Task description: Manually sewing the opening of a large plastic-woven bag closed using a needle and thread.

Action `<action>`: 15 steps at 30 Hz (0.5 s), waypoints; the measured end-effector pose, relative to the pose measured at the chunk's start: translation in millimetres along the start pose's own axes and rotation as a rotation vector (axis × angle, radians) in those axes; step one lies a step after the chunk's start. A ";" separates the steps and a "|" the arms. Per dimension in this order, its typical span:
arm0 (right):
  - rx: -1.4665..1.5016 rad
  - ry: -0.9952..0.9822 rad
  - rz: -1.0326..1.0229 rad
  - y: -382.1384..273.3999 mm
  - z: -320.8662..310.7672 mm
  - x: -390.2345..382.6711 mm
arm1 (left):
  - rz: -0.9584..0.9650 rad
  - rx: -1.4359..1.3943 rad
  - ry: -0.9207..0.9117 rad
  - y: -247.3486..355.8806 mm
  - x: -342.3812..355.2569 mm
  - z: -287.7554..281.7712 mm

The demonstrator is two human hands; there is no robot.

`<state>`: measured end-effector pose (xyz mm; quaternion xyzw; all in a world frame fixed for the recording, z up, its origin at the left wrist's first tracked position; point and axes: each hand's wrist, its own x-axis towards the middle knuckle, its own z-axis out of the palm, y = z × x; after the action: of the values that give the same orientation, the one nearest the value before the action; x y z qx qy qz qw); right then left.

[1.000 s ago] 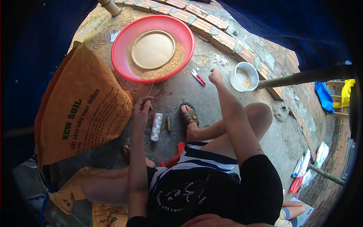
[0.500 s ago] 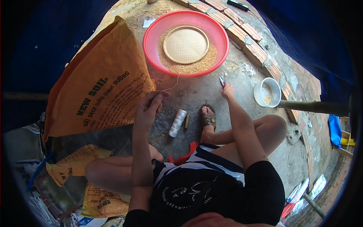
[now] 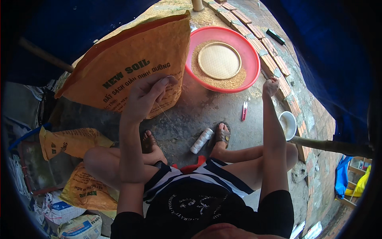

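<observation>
My left hand is closed in a pinch on a pale thread, in front of a large orange sack. One end of the thread hangs below the fingers. Off to the right, my right hand is closed in the air near the pink basin; what its fingers hold, if anything, is too small to make out. Red-handled thread snips lie on the concrete between the basin and my right forearm. Between my feet rests a spool of white thread.
The pink basin holds grain and a round woven sieve. A brick edging runs along the right, beside a white tub and a pole. Smaller orange bags lie at left. Blue sheeting hangs at both sides.
My right hand has let go of the snips, now on the floor, and moved right. My left hand, still pinching the thread, is now in front of the sack. The whole view has shifted.
</observation>
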<state>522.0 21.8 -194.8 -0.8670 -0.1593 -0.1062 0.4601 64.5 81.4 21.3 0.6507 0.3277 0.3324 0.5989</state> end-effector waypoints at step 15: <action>0.577 -1.826 -0.718 -357.3 -130.9 -146.7 | 0.210 0.541 0.105 85.3 -2.4 -58.0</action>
<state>247.5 74.6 102.2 -0.3744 -0.7189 0.5058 0.2954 17.7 106.2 109.8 0.7989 0.3660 0.3264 0.3482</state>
